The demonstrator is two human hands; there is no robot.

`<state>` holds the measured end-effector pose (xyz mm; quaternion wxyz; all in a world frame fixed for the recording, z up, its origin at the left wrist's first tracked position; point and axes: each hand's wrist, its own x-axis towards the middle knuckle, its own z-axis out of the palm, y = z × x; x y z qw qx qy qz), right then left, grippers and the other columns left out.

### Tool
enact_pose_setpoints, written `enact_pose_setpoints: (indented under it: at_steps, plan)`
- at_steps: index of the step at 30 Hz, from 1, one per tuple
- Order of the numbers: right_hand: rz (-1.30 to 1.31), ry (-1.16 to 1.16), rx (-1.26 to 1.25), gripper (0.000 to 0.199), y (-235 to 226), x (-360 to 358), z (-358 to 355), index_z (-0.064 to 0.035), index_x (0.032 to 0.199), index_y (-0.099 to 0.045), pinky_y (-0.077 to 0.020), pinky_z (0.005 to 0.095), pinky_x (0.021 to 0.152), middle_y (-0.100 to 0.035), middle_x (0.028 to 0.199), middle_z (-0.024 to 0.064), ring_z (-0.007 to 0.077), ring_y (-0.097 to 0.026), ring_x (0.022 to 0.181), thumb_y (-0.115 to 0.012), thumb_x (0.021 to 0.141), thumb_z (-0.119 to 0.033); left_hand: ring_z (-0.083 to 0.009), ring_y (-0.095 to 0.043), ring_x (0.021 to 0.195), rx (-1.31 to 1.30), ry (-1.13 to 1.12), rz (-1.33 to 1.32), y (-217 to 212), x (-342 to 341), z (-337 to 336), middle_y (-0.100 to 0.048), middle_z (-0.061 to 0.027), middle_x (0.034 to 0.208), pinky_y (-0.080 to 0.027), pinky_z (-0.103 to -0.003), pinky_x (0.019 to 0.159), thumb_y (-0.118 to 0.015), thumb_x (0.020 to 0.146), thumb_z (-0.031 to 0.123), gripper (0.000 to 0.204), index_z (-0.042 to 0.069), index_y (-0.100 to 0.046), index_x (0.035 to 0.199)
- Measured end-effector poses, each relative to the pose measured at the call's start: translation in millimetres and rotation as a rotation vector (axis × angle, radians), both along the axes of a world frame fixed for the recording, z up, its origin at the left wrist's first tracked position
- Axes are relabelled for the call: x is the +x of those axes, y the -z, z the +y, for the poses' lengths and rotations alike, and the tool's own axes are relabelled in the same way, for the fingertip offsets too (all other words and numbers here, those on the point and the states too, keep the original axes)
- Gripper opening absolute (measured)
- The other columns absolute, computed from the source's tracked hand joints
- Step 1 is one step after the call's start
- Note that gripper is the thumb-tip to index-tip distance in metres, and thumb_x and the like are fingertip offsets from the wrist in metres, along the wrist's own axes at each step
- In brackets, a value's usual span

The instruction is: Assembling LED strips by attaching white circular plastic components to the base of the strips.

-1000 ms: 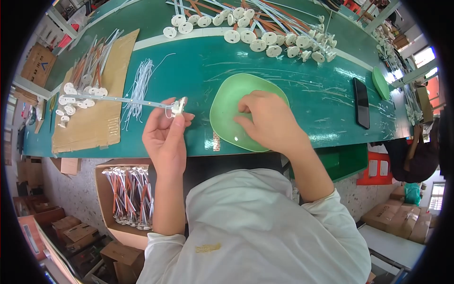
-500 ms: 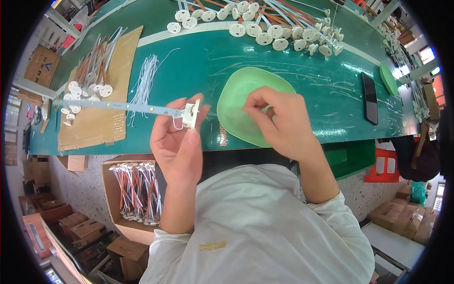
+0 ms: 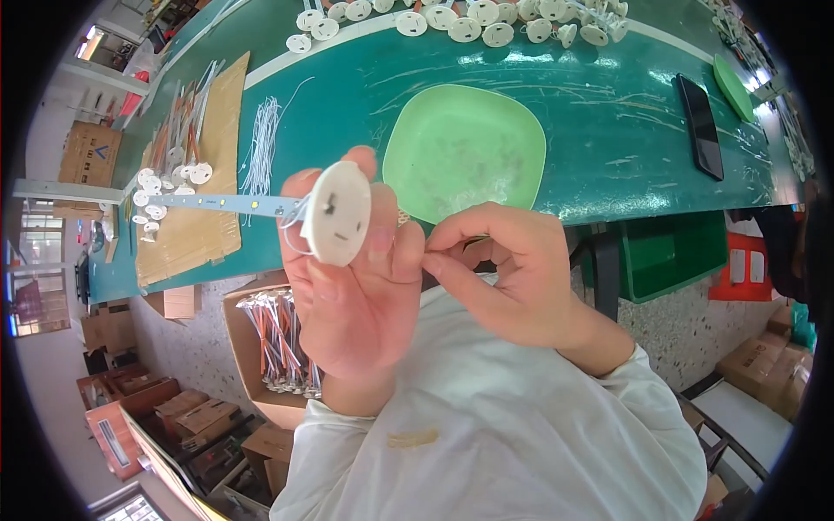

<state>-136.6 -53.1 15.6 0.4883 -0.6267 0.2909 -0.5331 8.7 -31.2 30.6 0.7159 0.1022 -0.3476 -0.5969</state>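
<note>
My left hand [image 3: 360,308] is closed on an LED strip with a round white end cap. The cap [image 3: 343,213] stands tilted between thumb and fingers, its slotted face turned toward me. From behind it the narrow strip [image 3: 228,203] reaches left, with thin white wire looped at the joint. My right hand [image 3: 526,282] pinches thumb and index finger together beside the left fingers; whatever is in the pinch is too small to make out. Just beyond both hands lies a shallow light green dish [image 3: 434,130] with small pale bits on its bottom.
More capped strips [image 3: 482,13] lie along the table's far side. Others [image 3: 178,161] rest on cardboard [image 3: 221,130] at left, beside white wires [image 3: 261,143]. A phone [image 3: 700,126] lies at right. Below the edge are a carton of bundled strips [image 3: 282,339] and a green bin [image 3: 673,256].
My right hand has come from above the dish down to the left fingers. My left hand has turned the cap's face toward me. The view has shifted.
</note>
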Motion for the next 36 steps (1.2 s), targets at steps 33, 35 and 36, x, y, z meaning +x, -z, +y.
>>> enact_pose_setpoints:
  at_steps: [33, 35, 36]
  plan:
    - [0.114, 0.226, -0.537, 0.014, -5.1, -22.3, 4.3, 0.0019, 0.084, -0.065, -0.0484, 0.0282, 0.047, -0.067, 0.073, 0.0114, 0.0223, -0.062, 0.053, -0.069, 0.071, 0.007, -0.0424, -0.049, 0.129, -0.001, -0.136, -0.199, 44.0, -23.7, 24.8, -0.047, -0.0270, 0.141, -0.041, -0.052, 0.107, -0.068, 0.085, 0.001, 0.053, 0.003, -0.044, 0.131]
    - [0.122, 0.225, -0.529, 0.015, -3.8, -18.4, 4.5, 0.0021, 0.084, -0.065, -0.0481, 0.0282, 0.046, -0.066, 0.073, 0.0117, 0.0223, -0.062, 0.053, -0.069, 0.071, 0.007, -0.0427, -0.049, 0.130, -0.018, -0.166, -0.220, 47.2, -22.0, 22.6, -0.047, -0.0270, 0.141, -0.040, -0.053, 0.107, -0.068, 0.085, 0.001, 0.052, 0.003, -0.044, 0.131]
    - [0.121, 0.255, -0.545, 0.015, -2.9, -15.2, 5.6, 0.0023, 0.084, -0.065, -0.0483, 0.0281, 0.047, -0.066, 0.073, 0.0122, 0.0228, -0.062, 0.053, -0.069, 0.071, 0.007, -0.0429, -0.048, 0.130, -0.039, -0.190, -0.238, 47.8, -21.2, 22.2, -0.047, -0.0270, 0.141, -0.040, -0.053, 0.108, -0.068, 0.085, 0.002, 0.052, 0.004, -0.044, 0.130]
